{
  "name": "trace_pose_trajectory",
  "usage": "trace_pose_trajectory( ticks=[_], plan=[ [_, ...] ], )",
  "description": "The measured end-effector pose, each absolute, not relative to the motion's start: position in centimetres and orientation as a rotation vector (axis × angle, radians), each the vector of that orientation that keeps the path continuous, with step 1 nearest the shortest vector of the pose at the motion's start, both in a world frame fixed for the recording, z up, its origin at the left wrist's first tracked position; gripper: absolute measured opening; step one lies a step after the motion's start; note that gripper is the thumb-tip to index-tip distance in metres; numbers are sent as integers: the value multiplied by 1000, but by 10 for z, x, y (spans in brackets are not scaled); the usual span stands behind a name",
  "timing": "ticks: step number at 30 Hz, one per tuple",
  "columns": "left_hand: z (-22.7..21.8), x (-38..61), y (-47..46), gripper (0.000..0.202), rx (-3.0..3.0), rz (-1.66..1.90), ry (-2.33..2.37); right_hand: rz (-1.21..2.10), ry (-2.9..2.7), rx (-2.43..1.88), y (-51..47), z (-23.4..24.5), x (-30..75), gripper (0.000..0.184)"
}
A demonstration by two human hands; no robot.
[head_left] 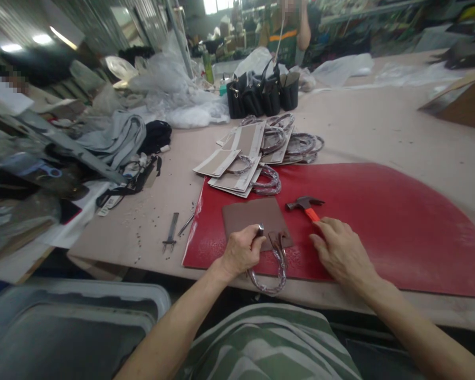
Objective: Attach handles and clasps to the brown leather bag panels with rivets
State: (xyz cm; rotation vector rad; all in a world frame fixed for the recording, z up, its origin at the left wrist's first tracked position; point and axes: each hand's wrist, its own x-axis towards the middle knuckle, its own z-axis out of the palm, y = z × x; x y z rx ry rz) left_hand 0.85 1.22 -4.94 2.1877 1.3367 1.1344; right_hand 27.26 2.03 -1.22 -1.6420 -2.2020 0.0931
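Clenching a metal-ended tool [260, 229], the left hand [241, 250] overlies the brown panel [247, 214], twelve o'clock; the right hand [343, 250] covers the hammer [304, 202] handle, one o'clock, grip unclear. A tilted tool could skid if struck, scarring the panel.

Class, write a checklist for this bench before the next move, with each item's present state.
1. Brown panel flat on the red mat: ok.
2. Metal tool held in the left hand: ok.
3. Tool's lower tip placed on the panel: cannot tell, hidden.
4. Right hand closed around the hammer: cannot tell; it covers the handle.
5. Nearest wrapped loop wholly on the mat: not ok, overhangs the near edge.
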Motion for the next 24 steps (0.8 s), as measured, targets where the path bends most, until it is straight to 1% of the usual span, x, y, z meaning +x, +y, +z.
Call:
trace_pose_trajectory(
  ticks=[3,5,11,13,17,18,22,24],
  plan=[
    [-47,8,13,9,2156,1121,1328,209,-2260,-1360,23,-20,240,34],
    [-46,7,15,9,2068,1142,1345,251,-2325,-1283,23,-29,221,36],
    [-40,3,20,7,1560,1199,1341,211,-2383,-1325,20,-46,206,42],
    [-38,4,18,7,1571,1200,1337,212,-2386,-1338,19,-44,208,42],
    [-32,6,9,10,1898,1184,1297,229,-2377,-1338,18,-41,209,43],
    [-31,4,7,10,1902,1202,1309,235,-2371,-1330,18,-42,209,43],
    [-23,-20,11,14,1438,1388,1517,307,-2343,-1334,22,-47,203,42],
    [-20,-17,27,21,1382,1429,1541,347,-2322,-1380,18,-39,201,42]
  ],
)
